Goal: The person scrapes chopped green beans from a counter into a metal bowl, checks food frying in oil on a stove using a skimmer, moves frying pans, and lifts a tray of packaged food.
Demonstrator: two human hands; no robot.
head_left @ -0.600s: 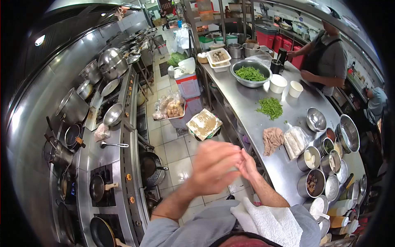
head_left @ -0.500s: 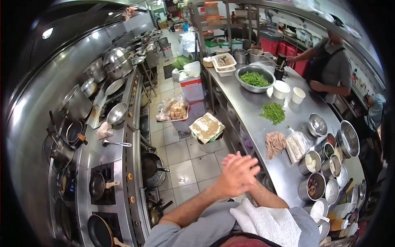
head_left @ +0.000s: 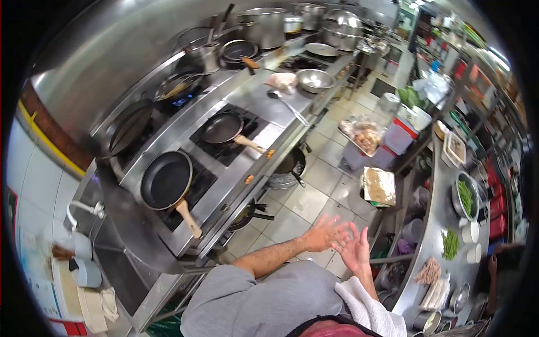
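My left hand (head_left: 325,233) and my right hand (head_left: 355,250) are held out in front of my body over the tiled floor. Both have their fingers spread, with nothing in them. Their fingertips come close together; whether they touch I cannot tell. A white towel (head_left: 365,306) hangs over my right shoulder. To the left on the stove (head_left: 224,180) sit a large black frying pan (head_left: 167,178) and a smaller frying pan (head_left: 222,128), both with wooden handles turned my way.
A steel bowl (head_left: 315,80) and a ladle (head_left: 289,106) lie on the stove's far part. Chopped greens (head_left: 450,245) and a beige cloth (head_left: 428,271) rest on the right-hand counter. A covered bin (head_left: 379,186) and a tray of bagged food (head_left: 364,135) stand along the aisle.
My view has swung left towards the stove, bringing the sink into sight. My hands, pressed together before, have come apart with fingers spread.
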